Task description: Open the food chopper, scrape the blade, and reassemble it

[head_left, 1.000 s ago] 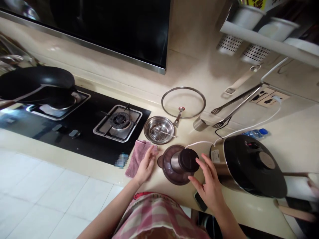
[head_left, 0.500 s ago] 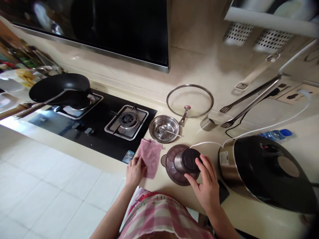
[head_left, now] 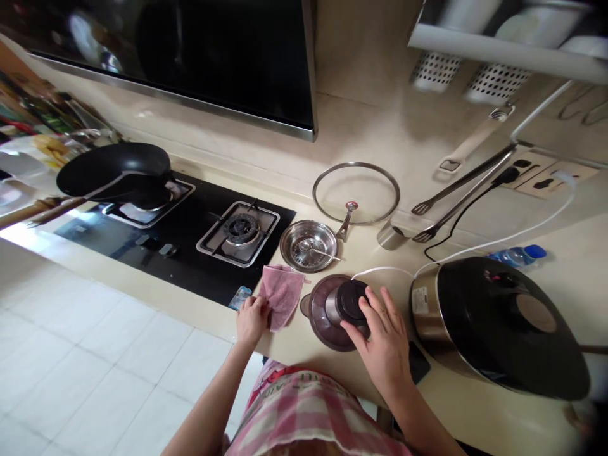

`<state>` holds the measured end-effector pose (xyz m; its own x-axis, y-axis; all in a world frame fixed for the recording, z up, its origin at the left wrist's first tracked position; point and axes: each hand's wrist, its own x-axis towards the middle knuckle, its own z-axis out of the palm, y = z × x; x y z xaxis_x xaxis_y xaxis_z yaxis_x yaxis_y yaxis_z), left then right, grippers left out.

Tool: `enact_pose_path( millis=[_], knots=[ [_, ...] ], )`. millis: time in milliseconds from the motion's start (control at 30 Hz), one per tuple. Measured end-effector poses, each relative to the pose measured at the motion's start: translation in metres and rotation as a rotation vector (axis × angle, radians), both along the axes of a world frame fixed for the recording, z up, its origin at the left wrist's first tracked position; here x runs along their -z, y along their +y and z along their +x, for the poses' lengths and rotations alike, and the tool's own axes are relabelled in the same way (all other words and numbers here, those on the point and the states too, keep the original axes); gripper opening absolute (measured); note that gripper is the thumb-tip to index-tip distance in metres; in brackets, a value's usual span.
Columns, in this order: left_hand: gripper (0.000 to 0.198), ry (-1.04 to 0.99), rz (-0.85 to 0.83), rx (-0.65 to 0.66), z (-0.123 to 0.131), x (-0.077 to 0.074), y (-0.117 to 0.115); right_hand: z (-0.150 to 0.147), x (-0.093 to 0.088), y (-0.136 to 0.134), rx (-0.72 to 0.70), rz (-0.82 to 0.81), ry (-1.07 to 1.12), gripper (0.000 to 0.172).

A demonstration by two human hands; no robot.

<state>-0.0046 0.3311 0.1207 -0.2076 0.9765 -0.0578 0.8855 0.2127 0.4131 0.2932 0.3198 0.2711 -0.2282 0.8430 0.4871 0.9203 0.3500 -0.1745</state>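
Standing at a cream kitchen counter, a person in a pink checked apron works with both bare hands. Their right hand rests on top of a small electric food chopper, fingers curled over its dark round motor cap while the brownish translucent bowl sits on the counter directly in front of them. Their left hand pinches the near corner of a pink dishcloth, which lies crumpled on the counter edge just left of the chopper. A white cord runs from the chopper area back toward a wall socket. Behind the chopper sits a small steel bowl with a spoon in it, and behind that a glass pan lid leans against the wall. To the right, touching distance from the chopper, stands a steel pressure cooker with a wide black lid; a flat black phone lies between it and the right wrist. Metal tongs hang along the wall, near a blue-capped water bottle. To the left is a black glass gas hob, its far burner carrying a black frying pan. A dark range hood hangs above.
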Motion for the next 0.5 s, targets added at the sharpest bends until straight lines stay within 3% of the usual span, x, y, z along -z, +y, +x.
enact_pose_path(
  millis=[67, 200, 267, 367, 500],
  knots=[
    [0.025, -0.106, 0.08, 0.056, 0.016, -0.025, 0.001, 0.001, 0.0, 0.0, -0.01, -0.001, -0.007, 0.04],
    [0.094, -0.582, 0.217, 0.523, 0.08, -0.087, 0.012, 0.004, -0.003, 0.001, -0.034, -0.024, -0.007, 0.045],
    [0.115, -0.724, 0.201, 0.668, 0.114, -0.111, 0.021, 0.007, -0.004, 0.002, -0.055, -0.058, 0.002, 0.045],
    [0.125, -0.791, 0.197, 0.651, 0.146, -0.127, 0.032, 0.011, -0.007, 0.002, -0.089, -0.105, 0.016, 0.038],
    [0.125, -0.734, 0.202, 0.556, 0.155, -0.129, 0.034, 0.015, -0.013, 0.005, -0.115, -0.167, 0.04, 0.035]
  ],
)
